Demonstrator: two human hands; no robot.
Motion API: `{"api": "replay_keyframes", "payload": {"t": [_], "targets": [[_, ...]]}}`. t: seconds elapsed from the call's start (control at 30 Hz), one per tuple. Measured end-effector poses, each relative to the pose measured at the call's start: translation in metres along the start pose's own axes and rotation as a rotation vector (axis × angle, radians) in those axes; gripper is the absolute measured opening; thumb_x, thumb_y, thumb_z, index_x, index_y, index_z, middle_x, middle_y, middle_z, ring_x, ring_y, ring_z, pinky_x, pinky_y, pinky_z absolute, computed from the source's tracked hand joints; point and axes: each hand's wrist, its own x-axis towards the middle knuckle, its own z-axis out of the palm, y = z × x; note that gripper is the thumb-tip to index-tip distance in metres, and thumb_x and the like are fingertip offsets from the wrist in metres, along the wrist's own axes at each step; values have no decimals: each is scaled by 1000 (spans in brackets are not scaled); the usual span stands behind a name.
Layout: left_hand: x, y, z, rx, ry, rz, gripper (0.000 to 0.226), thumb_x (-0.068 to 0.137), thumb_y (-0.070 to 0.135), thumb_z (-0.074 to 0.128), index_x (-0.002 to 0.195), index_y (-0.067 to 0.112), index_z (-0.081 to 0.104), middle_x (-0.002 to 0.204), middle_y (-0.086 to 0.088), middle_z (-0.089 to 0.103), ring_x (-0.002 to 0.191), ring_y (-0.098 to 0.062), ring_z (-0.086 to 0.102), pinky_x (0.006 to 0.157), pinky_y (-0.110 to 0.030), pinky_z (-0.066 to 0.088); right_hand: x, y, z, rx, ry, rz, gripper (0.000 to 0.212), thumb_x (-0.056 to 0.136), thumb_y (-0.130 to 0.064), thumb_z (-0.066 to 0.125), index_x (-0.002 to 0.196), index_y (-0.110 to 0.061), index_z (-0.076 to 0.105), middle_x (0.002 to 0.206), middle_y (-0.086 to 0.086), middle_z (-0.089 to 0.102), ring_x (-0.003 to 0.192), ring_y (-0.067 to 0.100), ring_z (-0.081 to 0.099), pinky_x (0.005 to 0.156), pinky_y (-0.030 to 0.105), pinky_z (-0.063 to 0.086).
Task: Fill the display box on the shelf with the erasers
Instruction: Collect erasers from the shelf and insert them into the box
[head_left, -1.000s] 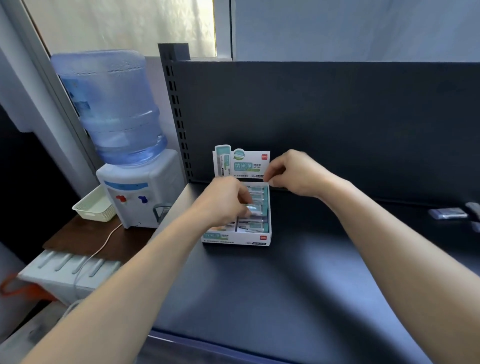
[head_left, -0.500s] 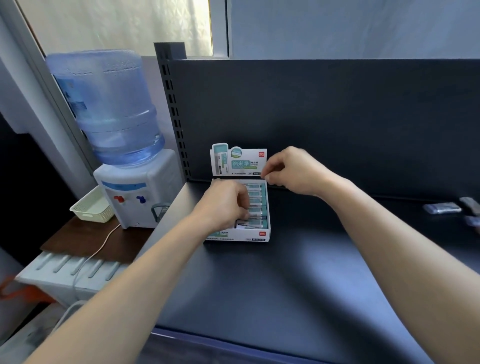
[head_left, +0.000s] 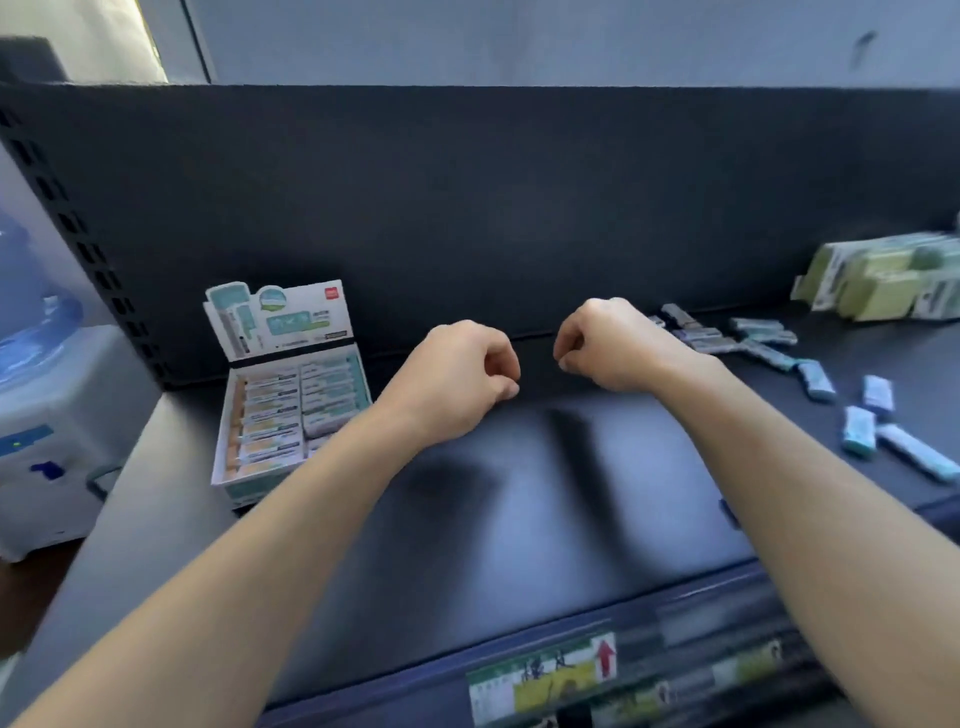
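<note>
The white and teal display box (head_left: 227, 457) stands at the left end of the dark shelf (head_left: 545, 509), its printed lid flap upright and rows of wrapped erasers (head_left: 301, 410) lying inside. Several loose erasers (head_left: 769, 345) lie scattered on the shelf at the right. My left hand (head_left: 462, 376) and my right hand (head_left: 605, 345) hover over the middle of the shelf, to the right of the box. Both have loosely curled fingers and hold nothing.
Green and white packs (head_left: 883, 283) are stacked at the far right against the dark back panel (head_left: 467, 208). A water dispenser (head_left: 41, 415) stands left of the shelf. A price label strip (head_left: 540, 675) runs along the shelf's front edge.
Both hands have left the display box and moved right to the middle of the shelf. The view has swung right, so the loose erasers and stacked packs now show.
</note>
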Motion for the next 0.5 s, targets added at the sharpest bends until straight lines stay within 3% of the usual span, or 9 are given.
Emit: {"api": "replay_keyframes", "payload": {"t": [0.1,0.2,0.3,0.4,0.5], "targets": [[14,28,22,-20,-61,52,5,82,15,66,85,14,71,79,3,66,72,-12,58,61,-20,44,-18,44,-12,-48,10,118,16,81,-10,61,89,-16,75,94,11,71,86,28,65,68,28,49],[28,59,46,-18,-120,96,5,82,14,66,85,14,70,76,5,61,69,-10,54,56,-13,39,-34,90,-30,-70,40,215,15,80,-9,60,84,-10,75,90,14,71,83,32,66,69,31,54],[44,91,72,2,-193,140,6,82,14,67,86,13,71,75,4,59,69,-11,52,56,-12,37,-45,133,-50,-76,50,284,14,79,-10,62,74,-20,70,84,11,70,75,30,65,63,30,55],[59,119,98,9,-259,156,8,82,15,67,88,12,70,68,8,57,60,-3,49,49,-7,34,-50,169,-64,-72,44,316,16,78,-7,64,75,-21,72,87,12,72,82,30,67,75,33,57],[74,142,121,35,-336,153,10,80,17,70,89,13,70,64,12,53,59,-6,51,51,-11,37,-56,201,-72,-66,31,360,15,80,-4,64,85,-11,75,90,13,73,87,31,67,74,33,54]]}}
